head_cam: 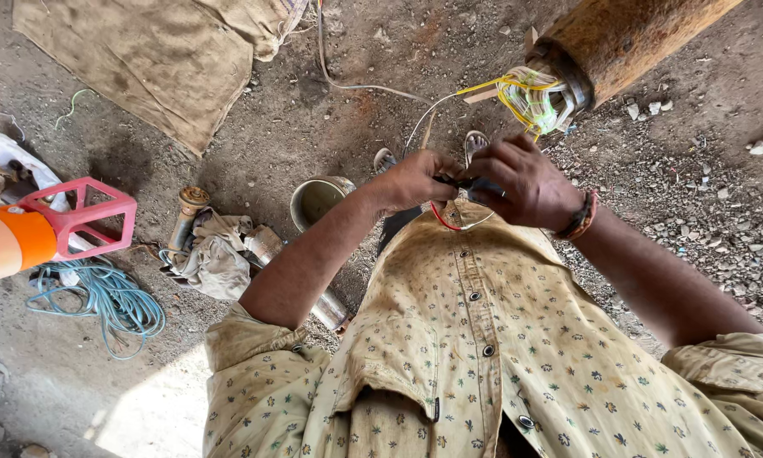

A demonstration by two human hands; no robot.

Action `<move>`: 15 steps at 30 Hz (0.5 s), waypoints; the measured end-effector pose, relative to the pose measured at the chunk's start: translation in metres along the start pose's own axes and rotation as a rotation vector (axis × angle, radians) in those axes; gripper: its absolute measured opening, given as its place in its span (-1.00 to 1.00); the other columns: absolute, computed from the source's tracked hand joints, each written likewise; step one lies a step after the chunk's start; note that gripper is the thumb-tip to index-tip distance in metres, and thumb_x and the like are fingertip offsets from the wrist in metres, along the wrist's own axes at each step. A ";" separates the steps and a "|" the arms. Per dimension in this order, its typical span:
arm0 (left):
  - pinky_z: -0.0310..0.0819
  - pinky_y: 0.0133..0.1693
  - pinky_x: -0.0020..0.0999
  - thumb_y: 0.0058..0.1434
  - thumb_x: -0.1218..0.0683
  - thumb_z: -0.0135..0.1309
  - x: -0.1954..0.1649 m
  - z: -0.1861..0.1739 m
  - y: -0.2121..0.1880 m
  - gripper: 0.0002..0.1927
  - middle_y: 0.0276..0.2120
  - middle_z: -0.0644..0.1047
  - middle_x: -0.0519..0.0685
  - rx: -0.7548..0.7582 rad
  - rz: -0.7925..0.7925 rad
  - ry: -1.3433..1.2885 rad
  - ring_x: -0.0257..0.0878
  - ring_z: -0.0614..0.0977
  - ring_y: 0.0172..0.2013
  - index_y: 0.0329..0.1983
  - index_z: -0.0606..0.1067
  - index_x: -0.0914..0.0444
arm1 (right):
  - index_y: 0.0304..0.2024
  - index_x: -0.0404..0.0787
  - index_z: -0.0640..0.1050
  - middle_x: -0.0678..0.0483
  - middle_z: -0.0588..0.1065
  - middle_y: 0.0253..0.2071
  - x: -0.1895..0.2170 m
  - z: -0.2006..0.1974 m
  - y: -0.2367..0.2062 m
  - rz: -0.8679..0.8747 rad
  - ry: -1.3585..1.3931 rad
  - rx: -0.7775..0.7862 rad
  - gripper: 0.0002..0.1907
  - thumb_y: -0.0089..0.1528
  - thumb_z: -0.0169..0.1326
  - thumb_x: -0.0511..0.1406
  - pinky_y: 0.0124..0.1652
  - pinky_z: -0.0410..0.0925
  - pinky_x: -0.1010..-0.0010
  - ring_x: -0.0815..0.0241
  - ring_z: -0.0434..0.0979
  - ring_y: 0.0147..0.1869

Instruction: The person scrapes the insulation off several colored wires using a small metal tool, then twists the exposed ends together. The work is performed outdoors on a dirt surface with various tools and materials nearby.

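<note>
Here, the person is standing over a dirt floor [331, 110], working a red wire [442, 220] in front of the chest. The left hand [417, 180] and right hand [521, 182] are meeting just below the rusty cylinder [627, 34], both sets of fingers pinching closed on the wire and a small dark part between them. Yellow and green wires [530, 97] are hanging bunched at the cylinder's end, seemingly not yet joined. A metal pot [318, 199] is sitting left of the hands.
</note>
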State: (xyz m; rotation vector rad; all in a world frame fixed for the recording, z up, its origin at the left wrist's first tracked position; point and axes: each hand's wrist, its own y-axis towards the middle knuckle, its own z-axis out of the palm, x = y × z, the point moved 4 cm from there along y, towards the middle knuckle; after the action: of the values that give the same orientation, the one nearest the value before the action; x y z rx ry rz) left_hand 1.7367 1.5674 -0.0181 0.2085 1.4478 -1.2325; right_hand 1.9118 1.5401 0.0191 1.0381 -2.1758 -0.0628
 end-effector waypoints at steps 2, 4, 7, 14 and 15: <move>0.70 -0.16 -0.37 0.18 0.21 0.23 0.002 -0.001 0.000 -0.70 -0.22 0.66 0.07 0.020 0.024 -0.073 -0.27 0.70 -0.29 -0.01 0.57 0.36 | -0.04 -0.13 0.57 0.10 0.56 -0.09 0.005 -0.002 0.001 -0.057 -0.059 -0.052 -0.72 0.23 0.28 -0.21 -0.03 0.33 0.23 0.18 0.54 -0.16; 0.69 -0.22 -0.40 0.19 0.23 0.23 0.002 -0.003 -0.001 -0.73 -0.23 0.66 0.07 0.000 0.049 -0.140 -0.29 0.69 -0.32 -0.03 0.57 0.38 | -0.07 -0.10 0.61 0.11 0.58 -0.09 0.008 -0.006 0.001 -0.108 -0.117 -0.086 -0.77 0.23 0.28 -0.26 -0.07 0.32 0.28 0.23 0.57 -0.19; 0.65 -0.28 -0.38 0.21 0.26 0.25 0.004 -0.005 0.000 -0.74 -0.28 0.65 0.11 -0.017 0.033 -0.246 -0.26 0.66 -0.38 -0.04 0.59 0.42 | -0.09 -0.10 0.63 0.11 0.61 -0.08 0.009 -0.011 0.002 -0.174 -0.226 -0.105 -0.80 0.21 0.24 -0.35 -0.03 0.33 0.29 0.23 0.63 -0.13; 0.70 -0.12 -0.31 0.27 0.13 0.30 -0.005 0.005 -0.010 -0.55 -0.13 0.68 0.09 -0.267 0.177 0.172 -0.22 0.74 -0.22 0.17 0.44 0.32 | -0.22 -0.17 0.62 0.12 0.57 -0.38 -0.007 -0.001 0.007 0.087 -0.121 0.003 -0.89 0.34 0.24 -0.27 -0.01 0.41 0.22 0.25 0.53 -0.37; 0.71 -0.15 -0.28 0.27 0.11 0.30 -0.009 0.007 -0.016 -0.43 -0.13 0.66 0.10 -0.377 0.247 0.343 -0.19 0.73 -0.23 0.26 0.32 0.27 | -0.26 -0.18 0.61 0.12 0.56 -0.42 -0.013 0.002 0.007 0.180 -0.073 0.025 -0.87 0.36 0.22 -0.27 0.02 0.43 0.22 0.24 0.51 -0.41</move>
State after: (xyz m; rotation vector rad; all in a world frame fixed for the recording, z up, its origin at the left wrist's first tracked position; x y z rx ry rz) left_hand 1.7329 1.5599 -0.0003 0.3411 1.8581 -0.7285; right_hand 1.9109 1.5533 0.0126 0.8613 -2.3320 0.0096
